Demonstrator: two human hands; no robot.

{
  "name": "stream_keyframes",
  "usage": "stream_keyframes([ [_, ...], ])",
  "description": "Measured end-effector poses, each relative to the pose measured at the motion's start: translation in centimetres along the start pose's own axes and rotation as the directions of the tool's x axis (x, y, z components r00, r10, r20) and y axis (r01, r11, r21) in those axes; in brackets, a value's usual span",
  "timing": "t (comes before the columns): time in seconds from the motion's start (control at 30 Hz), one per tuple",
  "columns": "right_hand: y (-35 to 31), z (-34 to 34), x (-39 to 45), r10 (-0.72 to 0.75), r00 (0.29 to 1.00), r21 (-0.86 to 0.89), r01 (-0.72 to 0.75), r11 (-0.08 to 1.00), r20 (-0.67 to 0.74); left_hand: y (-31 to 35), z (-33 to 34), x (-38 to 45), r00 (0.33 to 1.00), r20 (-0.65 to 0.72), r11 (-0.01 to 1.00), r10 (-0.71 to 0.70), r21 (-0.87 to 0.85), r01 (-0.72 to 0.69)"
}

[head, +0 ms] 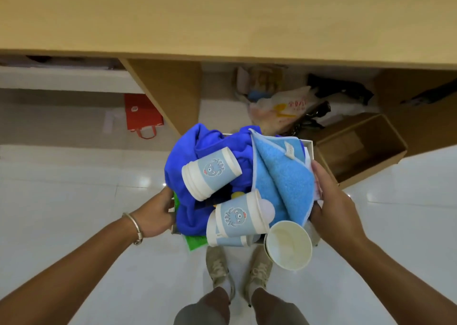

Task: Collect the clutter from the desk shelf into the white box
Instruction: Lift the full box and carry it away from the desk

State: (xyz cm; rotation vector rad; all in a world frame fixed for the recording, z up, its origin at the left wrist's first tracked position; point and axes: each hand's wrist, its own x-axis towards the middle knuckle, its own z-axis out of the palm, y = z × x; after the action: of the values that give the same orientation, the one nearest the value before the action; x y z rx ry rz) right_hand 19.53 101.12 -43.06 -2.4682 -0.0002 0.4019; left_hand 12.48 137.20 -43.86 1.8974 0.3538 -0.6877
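Head view: the white box (309,143) is carried in front of the body, above the floor, clear of the desk (222,15). It is overfilled: blue cloth (188,151), towel (279,176) and cups (210,171) heap above its rim, so a grip on both sides probably keeps it level. Left hand (158,213): fingers curled round the left edge. Right hand (331,201): fingers wrap the right edge, pressing the towel. Both forearms extend forward.
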Motion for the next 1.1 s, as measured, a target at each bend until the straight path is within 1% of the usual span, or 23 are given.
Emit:
stream_keyframes([
  [0.23,8.9,10.5,4.9,0.023,1.000,-0.022,-0.023,0.999,0.004,-9.7,4.3,10.6,0.999,0.053,1.000,-0.005,0.023,0.003],
  [0.37,13.5,16.5,9.3,0.028,0.999,0.002,-0.028,1.000,0.030,-15.8,6.6,17.6,0.998,0.055,1.000,-0.025,0.019,0.024],
  [0.6,20.4,25.5,16.2,0.002,0.999,-0.037,-0.001,0.999,0.039,-24.2,9.0,27.9,0.999,0.043,1.000,-0.020,-0.002,0.020],
  [0.77,23.6,30.6,20.5,-0.040,0.998,-0.037,0.041,0.998,0.038,-28.2,9.4,33.6,0.999,0.050,1.000,-0.013,0.010,0.013],
  [0.87,25.1,33.3,23.3,-0.032,0.998,-0.049,0.035,0.998,0.049,-30.0,9.3,36.6,0.998,0.062,1.000,0.004,0.024,-0.006],
  [1.1,26.3,38.0,30.0,-0.081,0.996,-0.043,0.082,0.996,0.028,-31.8,7.8,42.8,0.999,0.021,0.997,0.041,0.062,-0.043],
])
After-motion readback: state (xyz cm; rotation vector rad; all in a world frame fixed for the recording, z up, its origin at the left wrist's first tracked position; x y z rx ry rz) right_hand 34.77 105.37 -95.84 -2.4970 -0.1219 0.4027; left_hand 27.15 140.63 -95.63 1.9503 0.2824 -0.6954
